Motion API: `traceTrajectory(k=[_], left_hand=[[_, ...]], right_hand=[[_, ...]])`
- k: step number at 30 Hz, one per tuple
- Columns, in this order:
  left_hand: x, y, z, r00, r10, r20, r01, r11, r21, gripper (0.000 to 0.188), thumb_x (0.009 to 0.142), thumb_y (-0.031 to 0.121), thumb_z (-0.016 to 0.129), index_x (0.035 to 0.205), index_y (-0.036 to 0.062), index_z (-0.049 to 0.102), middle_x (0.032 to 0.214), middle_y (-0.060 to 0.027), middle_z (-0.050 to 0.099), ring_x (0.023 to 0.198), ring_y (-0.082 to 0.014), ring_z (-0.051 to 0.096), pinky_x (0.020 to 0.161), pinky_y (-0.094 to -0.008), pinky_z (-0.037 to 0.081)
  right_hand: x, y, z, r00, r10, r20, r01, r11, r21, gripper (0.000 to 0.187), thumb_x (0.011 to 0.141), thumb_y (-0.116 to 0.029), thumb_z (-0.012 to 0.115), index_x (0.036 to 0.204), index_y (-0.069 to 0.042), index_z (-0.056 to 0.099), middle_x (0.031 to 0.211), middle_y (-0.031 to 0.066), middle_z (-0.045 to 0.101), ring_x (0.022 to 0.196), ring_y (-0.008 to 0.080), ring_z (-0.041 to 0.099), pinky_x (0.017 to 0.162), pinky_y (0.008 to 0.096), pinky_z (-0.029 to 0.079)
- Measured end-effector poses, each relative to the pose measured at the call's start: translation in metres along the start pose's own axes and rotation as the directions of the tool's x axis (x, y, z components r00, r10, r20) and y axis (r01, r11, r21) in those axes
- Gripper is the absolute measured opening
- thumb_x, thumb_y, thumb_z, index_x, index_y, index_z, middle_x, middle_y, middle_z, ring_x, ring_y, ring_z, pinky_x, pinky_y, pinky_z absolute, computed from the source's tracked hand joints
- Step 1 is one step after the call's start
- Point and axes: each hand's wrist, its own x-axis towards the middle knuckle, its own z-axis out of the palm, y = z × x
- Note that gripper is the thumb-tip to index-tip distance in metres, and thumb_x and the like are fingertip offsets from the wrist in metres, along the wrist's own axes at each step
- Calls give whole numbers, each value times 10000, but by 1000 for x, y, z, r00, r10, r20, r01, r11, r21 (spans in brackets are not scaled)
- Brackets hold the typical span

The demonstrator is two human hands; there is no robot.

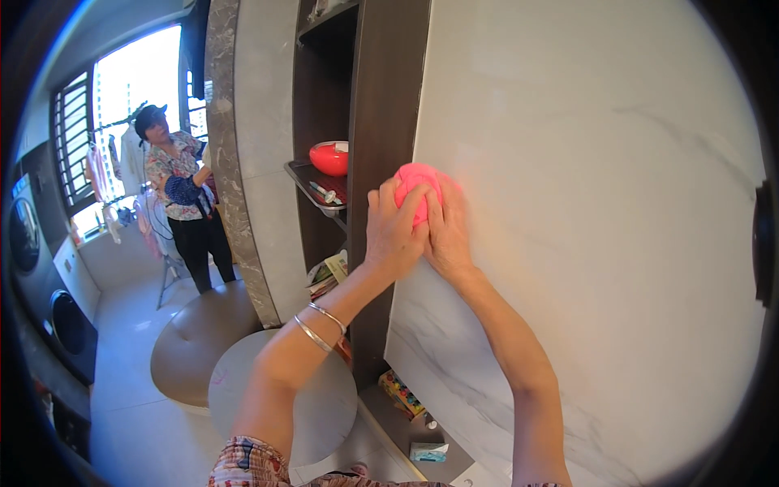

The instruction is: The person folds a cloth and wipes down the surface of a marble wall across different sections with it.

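Cloth [415,175], bright pink and bunched into a thick wad, lies against the pale panel [584,162], close to the panel's left edge. Left hand [397,231]: fingers bent and closed on the wad. Right hand [446,231]: just beside it, fingers curled over the wad's right side, also gripping. Palm contact on either side is hidden.

Risks, by judgement: a push too far left could carry the knuckles into the dark cabinet upright [389,105]; a loose fold could catch on the seam there. Uneven pressure from the 2 hands might make the wad unroll or slip. A wide left swing could knock the red bowl [328,158], which sits on a tray [312,191] near the cabinet's front.

Materials: cloth soft-looking, matte, creased. Panel smooth, faintly glossy, grey-veined like marble. Cabinet wood-toned, straight-edged. Bowl rounded and shiny. 2 bangles [320,326] on the left forearm, slim, silvery metal.

Further out: round grey-topped stool [284,398], brown padded seat [195,341] with a leather-like skin, and a 2nd person [174,174] standing near the window.
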Motion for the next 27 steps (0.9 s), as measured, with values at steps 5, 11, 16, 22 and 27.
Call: traceTrajectory(k=[5, 11, 16, 22, 27], left_hand=[[24, -44, -15, 993, 110, 29, -114, 974, 195, 498, 695, 73, 655, 1187, 82, 582, 1272, -210, 449, 1024, -395, 446, 873, -457, 418], [80, -72, -32, 949, 298, 105, -315, 876, 366, 518, 725, 112, 623, 1233, 48, 541, 1304, -217, 445, 1022, -394, 460, 836, -460, 414], [178, -69, -36, 905, 416, 88, -406, 786, 467, 454, 745, 150, 636, 1183, 62, 554, 1251, -199, 474, 1041, -383, 472, 826, -456, 428], [310, -45, -56, 924, 375, 72, -343, 734, 586, 392, 769, 190, 600, 1125, 29, 565, 1141, -196, 527, 1058, -380, 485, 888, -473, 412], [358, -65, -70, 790, 603, -110, -369, 612, 700, 254, 773, 179, 580, 977, 28, 602, 985, -161, 579, 962, -337, 526, 824, -462, 425]], right_hand=[[21, -14, 68, 984, 119, -129, -89, 971, 223, 645, 802, -29, 638, 1377, 31, 351, 1406, 300, 340, 1278, 474, 351, 1083, 527, 277], [80, -1, 103, 959, 103, -263, -48, 977, 207, 609, 849, -70, 582, 1386, 64, 327, 1454, 299, 277, 1321, 484, 293, 1108, 535, 226], [177, 47, 85, 929, -22, -369, 62, 993, 98, 573, 867, -116, 544, 1379, 55, 353, 1456, 293, 284, 1333, 480, 279, 1117, 530, 211], [318, 95, 18, 925, -223, -307, 126, 944, -305, 707, 830, -247, 616, 1434, -57, 302, 1460, 254, 297, 1322, 452, 303, 1097, 500, 266], [365, 56, -16, 992, 116, -60, -124, 978, -169, 644, 841, -268, 613, 1407, -95, 358, 1403, 236, 379, 1253, 462, 374, 1053, 471, 333]])
